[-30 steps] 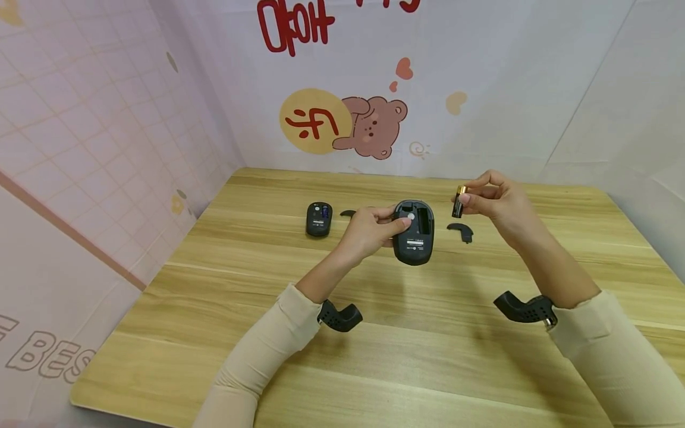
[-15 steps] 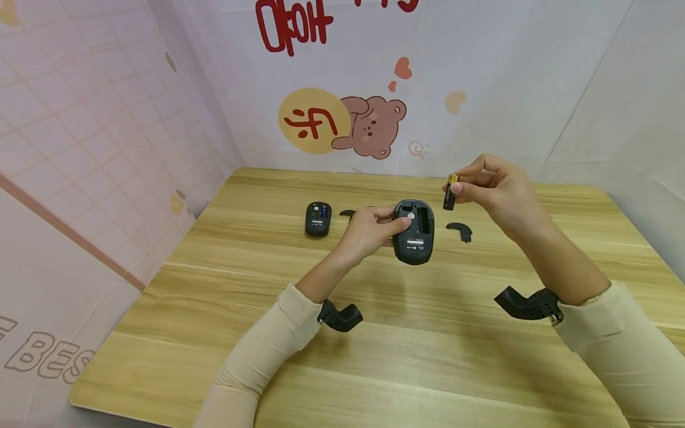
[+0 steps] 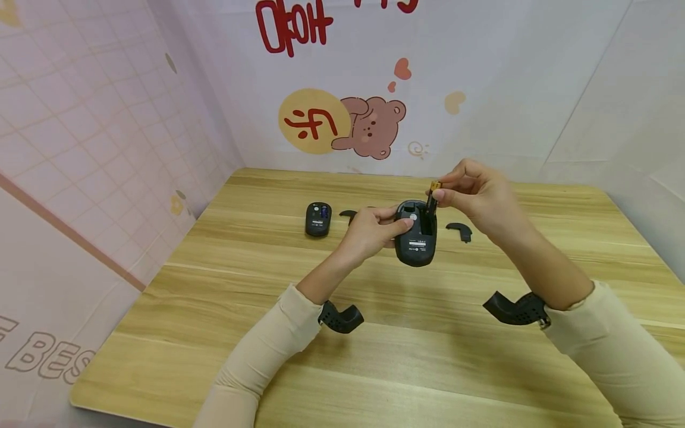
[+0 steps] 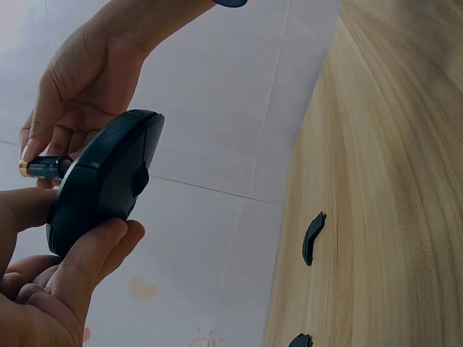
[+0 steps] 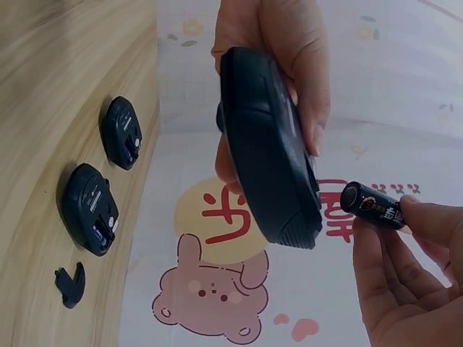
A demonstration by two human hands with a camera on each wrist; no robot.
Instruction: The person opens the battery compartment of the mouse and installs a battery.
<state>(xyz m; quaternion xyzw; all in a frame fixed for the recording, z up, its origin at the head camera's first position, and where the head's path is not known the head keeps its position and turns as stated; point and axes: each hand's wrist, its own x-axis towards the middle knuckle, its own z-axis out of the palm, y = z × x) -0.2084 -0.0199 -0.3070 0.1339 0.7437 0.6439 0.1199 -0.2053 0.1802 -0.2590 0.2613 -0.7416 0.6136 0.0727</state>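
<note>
My left hand [image 3: 369,235] holds a black computer mouse [image 3: 416,252] above the table, underside up, its thumb on the underside. The long battery compartment [image 3: 426,224] lies bare. My right hand [image 3: 484,199] pinches a black battery [image 3: 433,196] with a gold end between thumb and fingers. Tilted, gold end up, the battery has its lower end over the compartment in the head view. From the right wrist, a gap shows between the battery [image 5: 372,206] and the mouse [image 5: 264,144]. The left wrist view has the mouse's rounded shell [image 4: 101,188] covering part of the battery.
On the table [image 3: 257,279], another mouse [image 3: 318,219] lies underside up at left, a blue battery inside. Dark curved battery covers lie nearby, one at right [image 3: 460,230], another at left [image 3: 348,213]. The right wrist view shows a further mouse [image 5: 88,210]. Printed cloth stands behind.
My right hand has moved left, carrying the battery from beside the mouse to over its compartment, and the battery's tilt has changed. The left hand and its mouse have barely shifted.
</note>
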